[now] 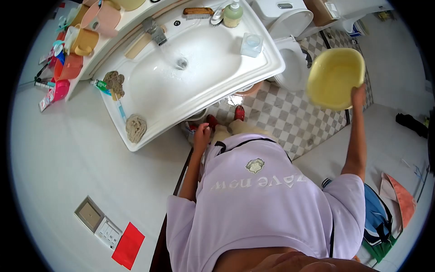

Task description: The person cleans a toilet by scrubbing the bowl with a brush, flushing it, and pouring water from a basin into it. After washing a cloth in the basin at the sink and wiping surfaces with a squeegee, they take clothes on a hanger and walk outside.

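My right hand (358, 95) grips the near right rim of a yellow plastic basin (336, 79). The basin hangs over the tiled floor beside the toilet, its inside facing me; I see nothing solid in it. My left hand (202, 134) is by my waist, just off the sink's front edge. Its fingers are curled in, with nothing visible in them. In front of me is a white sink (206, 75) with a metal faucet (155, 31) and a drain (181, 63); its surface looks wet near the drain.
A soap bottle (233, 14), brush (198, 11) and clear container (251, 45) stand on the sink's rim. Crumpled cloths (135, 128) and a toothpaste tube (100, 86) lie at its left. Cups (85, 40) fill a shelf. A toilet (290, 63) is right of the sink.
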Motion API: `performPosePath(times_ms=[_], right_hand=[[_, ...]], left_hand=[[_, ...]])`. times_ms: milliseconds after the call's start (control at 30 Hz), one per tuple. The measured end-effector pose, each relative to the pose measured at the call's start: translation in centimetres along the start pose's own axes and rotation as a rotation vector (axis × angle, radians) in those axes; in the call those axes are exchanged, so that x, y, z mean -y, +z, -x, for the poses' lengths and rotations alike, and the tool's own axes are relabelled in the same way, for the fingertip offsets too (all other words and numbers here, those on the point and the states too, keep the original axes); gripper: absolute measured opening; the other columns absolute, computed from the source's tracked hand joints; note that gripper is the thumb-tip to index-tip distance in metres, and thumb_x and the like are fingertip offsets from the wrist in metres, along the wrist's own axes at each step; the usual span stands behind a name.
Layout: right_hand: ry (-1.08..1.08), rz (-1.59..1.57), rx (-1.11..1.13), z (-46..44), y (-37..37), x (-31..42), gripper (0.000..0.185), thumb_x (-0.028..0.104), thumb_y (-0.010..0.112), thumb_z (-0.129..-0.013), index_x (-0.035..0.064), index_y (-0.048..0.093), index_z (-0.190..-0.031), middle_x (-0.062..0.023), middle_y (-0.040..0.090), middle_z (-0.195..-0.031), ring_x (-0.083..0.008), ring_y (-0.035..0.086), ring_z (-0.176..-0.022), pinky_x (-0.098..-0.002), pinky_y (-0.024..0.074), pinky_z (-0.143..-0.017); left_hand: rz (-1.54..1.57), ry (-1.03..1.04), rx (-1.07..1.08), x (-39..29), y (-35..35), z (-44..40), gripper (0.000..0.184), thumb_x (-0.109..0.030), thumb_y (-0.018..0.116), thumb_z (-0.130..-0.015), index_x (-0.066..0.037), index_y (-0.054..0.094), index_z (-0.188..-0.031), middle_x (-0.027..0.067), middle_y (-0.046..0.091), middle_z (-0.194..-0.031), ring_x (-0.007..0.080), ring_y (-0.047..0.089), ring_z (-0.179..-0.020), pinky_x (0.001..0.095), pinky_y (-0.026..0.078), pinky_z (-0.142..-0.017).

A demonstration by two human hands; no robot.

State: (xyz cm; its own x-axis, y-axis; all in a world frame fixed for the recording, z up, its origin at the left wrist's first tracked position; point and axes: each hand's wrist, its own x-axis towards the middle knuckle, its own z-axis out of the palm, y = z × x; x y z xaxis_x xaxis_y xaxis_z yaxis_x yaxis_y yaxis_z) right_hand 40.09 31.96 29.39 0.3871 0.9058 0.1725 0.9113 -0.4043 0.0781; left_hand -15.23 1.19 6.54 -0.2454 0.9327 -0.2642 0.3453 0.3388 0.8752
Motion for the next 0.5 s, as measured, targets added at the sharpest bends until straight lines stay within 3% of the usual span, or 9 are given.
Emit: performPosePath(times_ms=[33,100,167,233,367,400,500], right_hand=[[0.115,-0.069,0.000,-0.5,-0.8,-1.6,0.048,0.018,0.051,-0.069,0.0021,0.047,-0.114,-0.0192,0.060,-0.087,-0.0296,0.060,-0.078,-0.0400,0.0465,-0.066],[0.036,-0.688,0.109,0.3,-3.1,-5.6,0.047,0.014,0.049,-0.065,-0.0012,0.049,-0.110,-0.0119,0.058,-0.080,-0.0230,0.057,-0.075,-0.0347,0.0450,-0.065],[0.175,-0.756,0.294,4.4,-10.9,-1.7,0.042,0.013,0.049,-0.067,-0.0039,0.050,-0.105,-0.0085,0.055,-0.080,-0.0181,0.053,-0.074,-0.0303,0.0437,-0.065],[0.225,-1.059,0.373,7.2,-14.6,0.9,0.042,0.011,0.048,-0.068,-0.0038,0.050,-0.107,-0.0113,0.055,-0.082,-0.0191,0.054,-0.075,-0.0297,0.0447,-0.066],[0.177,-1.167,0.526,11.0,-18.4,6.5,0.045,0.007,0.051,-0.071,-0.0045,0.047,-0.114,-0.0149,0.057,-0.094,-0.0201,0.057,-0.080,-0.0299,0.0477,-0.069],[0.134,-1.179,0.577,11.8,-18.2,8.3,0.046,0.007,0.051,-0.071,-0.0047,0.046,-0.115,-0.0152,0.057,-0.095,-0.0199,0.058,-0.081,-0.0299,0.0478,-0.069],[0.043,-1.226,0.791,14.7,-16.6,15.0,0.046,0.006,0.052,-0.072,-0.0046,0.046,-0.117,-0.0154,0.058,-0.096,-0.0195,0.059,-0.080,-0.0290,0.0485,-0.069]], left_hand=[[0.007,-0.021,0.004,1.0,-0.2,0.2,0.020,-0.012,0.051,-0.085,-0.003,0.055,-0.103,0.0057,0.058,-0.076,0.0117,0.054,-0.065,0.0262,0.046,-0.061],[-0.006,-0.066,0.016,2.8,-1.0,0.3,0.021,-0.012,0.051,-0.085,-0.003,0.055,-0.103,0.0065,0.059,-0.076,0.0124,0.055,-0.065,0.0268,0.047,-0.062],[-0.041,-0.125,0.018,4.2,-1.4,0.6,0.021,-0.013,0.051,-0.085,-0.004,0.055,-0.103,0.0073,0.060,-0.076,0.0132,0.057,-0.065,0.0273,0.047,-0.062],[-0.039,-0.143,0.037,5.6,-1.7,0.7,0.021,-0.013,0.052,-0.085,-0.004,0.055,-0.103,0.0079,0.060,-0.077,0.0139,0.057,-0.067,0.0277,0.047,-0.063],[-0.069,-0.179,0.110,4.0,-3.0,-0.1,0.021,-0.014,0.052,-0.085,-0.003,0.055,-0.102,0.0078,0.061,-0.077,0.0145,0.057,-0.068,0.0283,0.047,-0.064],[-0.091,-0.208,0.152,3.4,-3.5,-0.6,0.026,-0.014,0.054,-0.083,-0.003,0.055,-0.107,0.0122,0.062,-0.088,0.0179,0.059,-0.082,0.0298,0.047,-0.072],[-0.172,-0.091,0.017,2.3,-4.2,-1.1,0.026,-0.021,0.055,-0.081,-0.008,0.058,-0.103,0.0189,0.062,-0.084,0.0327,0.061,-0.079,0.0391,0.047,-0.069]])
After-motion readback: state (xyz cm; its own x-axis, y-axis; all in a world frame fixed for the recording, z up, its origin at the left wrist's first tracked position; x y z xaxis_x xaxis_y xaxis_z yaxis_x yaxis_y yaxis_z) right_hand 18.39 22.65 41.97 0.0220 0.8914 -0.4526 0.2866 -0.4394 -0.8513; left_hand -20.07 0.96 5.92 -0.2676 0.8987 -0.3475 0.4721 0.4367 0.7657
